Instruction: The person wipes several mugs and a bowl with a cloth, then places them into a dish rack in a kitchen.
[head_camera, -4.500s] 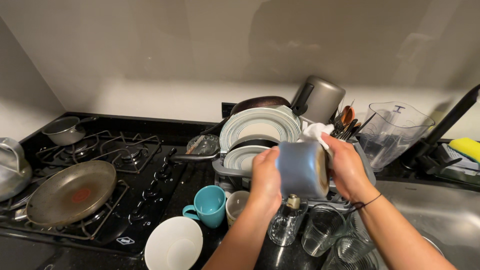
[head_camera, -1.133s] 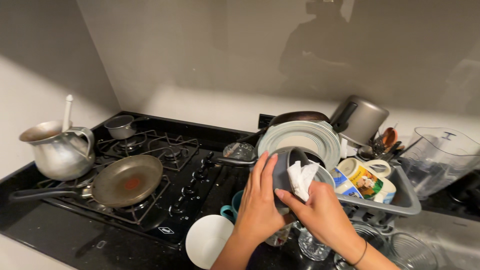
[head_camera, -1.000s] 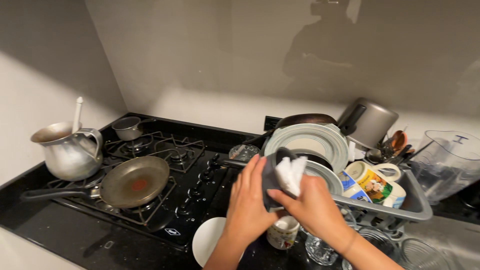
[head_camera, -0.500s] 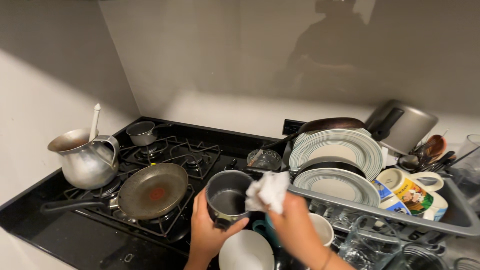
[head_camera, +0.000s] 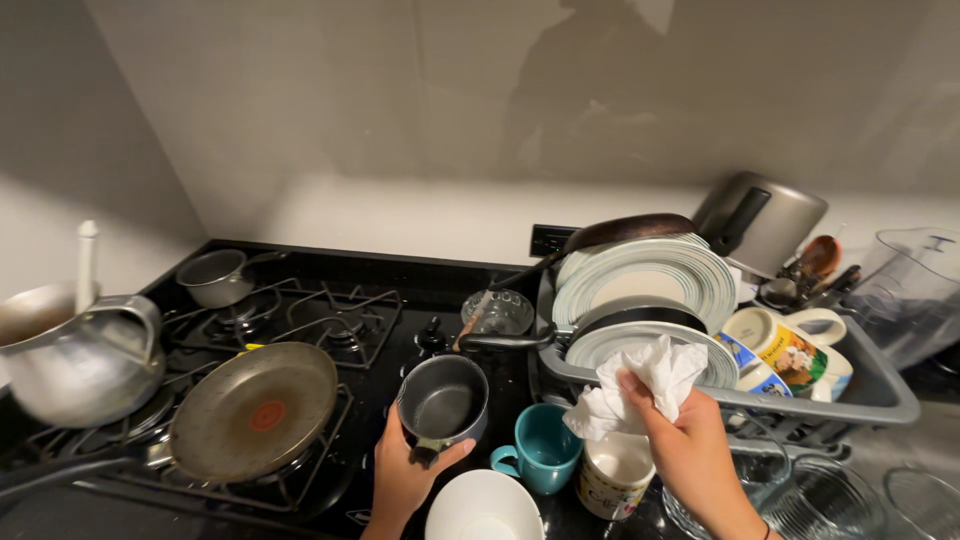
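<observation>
- Head view, hands: left hand (head_camera: 405, 478) is curled around the lower rim of a small dark saucepan (head_camera: 443, 400), thumb lying over its stub handle. The pan is held mouth-up, tilted toward the camera, above the front edge of the black gas hob (head_camera: 300, 310).
- Right hand (head_camera: 688, 440) is clenched on a crumpled white cloth (head_camera: 640, 385), well apart from the pan — cloth sits just in front of the dish rack (head_camera: 870, 395).
- Counts near the hands: one teal mug (head_camera: 540, 455), one white bowl (head_camera: 485, 507), one printed cup (head_camera: 615, 472), all standing on the worktop between the two wrists.
- Rack: three pale plates (head_camera: 650, 280) on edge as far as I can tell, one dark frying pan (head_camera: 625, 230) behind them, one printed mug (head_camera: 785, 345) on its side, one steel pot (head_camera: 760, 220) tipped at the back.
- Hob: one worn frying pan (head_camera: 255, 405) on the front burner, one small steel saucepan (head_camera: 215, 275) at the back, one steel kettle (head_camera: 75, 355) at far left, partly cut off.
- Clear glasses (head_camera: 810, 490) lower right — number unclear.
- Room: front edge is crowded, mug and bowl almost touching; open hob surface lies behind the held pan, around the knobs.
</observation>
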